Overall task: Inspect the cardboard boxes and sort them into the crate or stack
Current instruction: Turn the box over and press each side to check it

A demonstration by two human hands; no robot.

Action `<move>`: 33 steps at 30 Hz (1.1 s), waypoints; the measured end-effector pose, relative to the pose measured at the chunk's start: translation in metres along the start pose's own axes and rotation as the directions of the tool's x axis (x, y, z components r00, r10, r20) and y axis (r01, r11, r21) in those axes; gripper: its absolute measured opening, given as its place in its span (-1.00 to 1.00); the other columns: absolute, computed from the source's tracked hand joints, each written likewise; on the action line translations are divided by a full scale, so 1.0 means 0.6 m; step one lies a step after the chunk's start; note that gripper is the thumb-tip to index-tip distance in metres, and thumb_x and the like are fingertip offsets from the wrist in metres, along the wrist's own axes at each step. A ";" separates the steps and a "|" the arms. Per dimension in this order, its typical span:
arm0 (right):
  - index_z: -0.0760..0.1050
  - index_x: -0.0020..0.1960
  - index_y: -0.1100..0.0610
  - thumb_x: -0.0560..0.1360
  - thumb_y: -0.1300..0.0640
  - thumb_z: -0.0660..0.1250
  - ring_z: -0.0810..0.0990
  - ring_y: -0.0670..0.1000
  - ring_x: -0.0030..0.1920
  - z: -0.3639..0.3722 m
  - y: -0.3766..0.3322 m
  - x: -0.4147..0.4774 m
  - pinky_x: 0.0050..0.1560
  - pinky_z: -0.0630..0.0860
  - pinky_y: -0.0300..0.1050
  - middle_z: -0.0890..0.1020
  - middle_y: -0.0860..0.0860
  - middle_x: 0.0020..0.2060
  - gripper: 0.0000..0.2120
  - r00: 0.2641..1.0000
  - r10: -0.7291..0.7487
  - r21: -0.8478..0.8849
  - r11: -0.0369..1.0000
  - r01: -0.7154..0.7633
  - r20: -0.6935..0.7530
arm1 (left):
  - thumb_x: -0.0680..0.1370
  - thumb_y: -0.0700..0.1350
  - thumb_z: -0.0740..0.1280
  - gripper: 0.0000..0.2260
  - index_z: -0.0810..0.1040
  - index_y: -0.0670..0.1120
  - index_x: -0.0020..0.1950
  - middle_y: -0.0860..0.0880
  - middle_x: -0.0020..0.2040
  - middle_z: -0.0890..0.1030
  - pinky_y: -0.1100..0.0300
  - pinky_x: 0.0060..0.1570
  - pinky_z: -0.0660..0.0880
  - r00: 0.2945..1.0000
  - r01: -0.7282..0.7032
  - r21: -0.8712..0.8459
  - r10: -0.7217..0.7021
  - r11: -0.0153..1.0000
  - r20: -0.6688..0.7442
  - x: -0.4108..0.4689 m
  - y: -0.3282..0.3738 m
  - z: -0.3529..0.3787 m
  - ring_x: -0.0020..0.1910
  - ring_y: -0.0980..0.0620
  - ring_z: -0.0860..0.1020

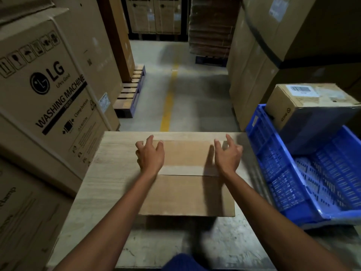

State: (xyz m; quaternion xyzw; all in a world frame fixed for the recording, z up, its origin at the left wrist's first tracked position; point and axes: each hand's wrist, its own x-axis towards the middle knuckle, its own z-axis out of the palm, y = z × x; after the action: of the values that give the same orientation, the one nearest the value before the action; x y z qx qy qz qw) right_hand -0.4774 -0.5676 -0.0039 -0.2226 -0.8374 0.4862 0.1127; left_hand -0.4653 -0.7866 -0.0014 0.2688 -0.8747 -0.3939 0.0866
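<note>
Brown cardboard box [185,192] lies flat on the pale wooden table [109,173], near the middle and a little toward the right side. Its top flaps are closed, and a strip of pale tape [181,170] runs across the seam from left to right. The person reaches forward with both bare arms over the box. The left hand [151,155] is at the far left corner of the box and the right hand [227,155] at the far right corner. On both hands the fingers are spread and only a little bent, and they grip nothing. Both hands are slightly blurred, so it is not sure whether the fingertips touch the cardboard.

At the right side of the table stands a blue plastic crate [293,182] with perforated walls, and it sits tilted. In its far end rests a smaller cardboard box [304,106] with a white barcode label on top. At the left, large washing machine cartons [48,90] are stacked close to the table. Beyond the table a yellow line [168,102] runs along the grey floor, and a wooden pallet [130,90] lies at the left of it.
</note>
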 end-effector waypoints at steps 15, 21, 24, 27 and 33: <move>0.45 -0.22 0.09 0.47 0.11 0.41 0.52 0.08 0.07 -0.033 0.027 -0.097 0.07 0.41 -0.14 0.38 0.02 0.06 -0.83 0.983 0.094 0.084 0.993 -0.081 -0.156 | 0.55 -0.15 0.39 -0.82 0.41 -0.07 0.05 -0.02 0.14 0.24 0.35 -0.18 0.43 0.985 -0.156 -0.152 0.142 0.976 -0.098 -0.087 -0.074 -0.052 0.15 -0.10 0.49; 0.58 0.02 0.08 0.46 0.14 0.43 0.37 0.11 0.44 0.011 0.015 -0.145 0.51 -0.06 0.11 0.43 0.11 0.38 -0.85 0.938 -0.343 -0.246 0.915 0.320 -0.055 | 0.48 -0.19 0.42 -0.84 0.55 -0.15 0.03 -0.17 0.24 0.39 -0.02 0.12 0.51 0.887 -0.445 0.134 0.456 0.886 -0.073 -0.092 -0.090 -0.072 0.24 -0.14 0.38; 0.62 0.08 0.14 0.48 0.15 0.43 0.54 0.13 0.27 0.056 -0.010 -0.180 0.28 0.46 0.04 0.57 0.12 0.26 -0.82 0.819 -0.535 -0.072 0.827 0.558 0.210 | 0.49 -0.19 0.35 -0.86 0.59 -0.17 0.02 -0.19 0.22 0.49 -0.07 0.21 0.46 0.756 -0.642 0.197 0.655 0.741 0.001 -0.092 -0.093 -0.066 0.26 -0.19 0.43; 0.61 0.20 0.13 0.53 0.06 0.31 0.57 0.13 0.22 0.091 -0.029 -0.197 0.23 0.51 0.04 0.60 0.12 0.25 -0.70 0.720 -0.604 -0.080 0.744 0.663 0.341 | 0.54 -0.09 0.20 -0.71 0.59 -0.16 0.16 -0.18 0.24 0.54 -0.12 0.28 0.41 0.721 -0.686 0.231 0.686 0.690 0.093 -0.092 -0.099 -0.060 0.29 -0.18 0.47; 0.59 0.30 0.16 0.60 0.02 0.14 0.52 0.11 0.36 0.114 0.008 -0.205 0.36 0.42 0.07 0.59 0.13 0.31 -0.59 0.648 -0.685 -0.291 0.579 0.762 0.334 | 0.59 -0.02 0.14 -0.58 0.54 -0.20 0.33 -0.19 0.34 0.54 -0.11 0.39 0.36 0.716 -0.692 0.308 0.673 0.653 0.183 -0.099 -0.116 -0.057 0.40 -0.16 0.44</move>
State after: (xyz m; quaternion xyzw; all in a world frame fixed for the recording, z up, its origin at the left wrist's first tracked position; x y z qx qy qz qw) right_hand -0.3962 -0.6768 -0.0390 0.1676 -0.9426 0.2301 0.1747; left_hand -0.3751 -0.8146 -0.0264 -0.0790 -0.9691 -0.1746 0.1554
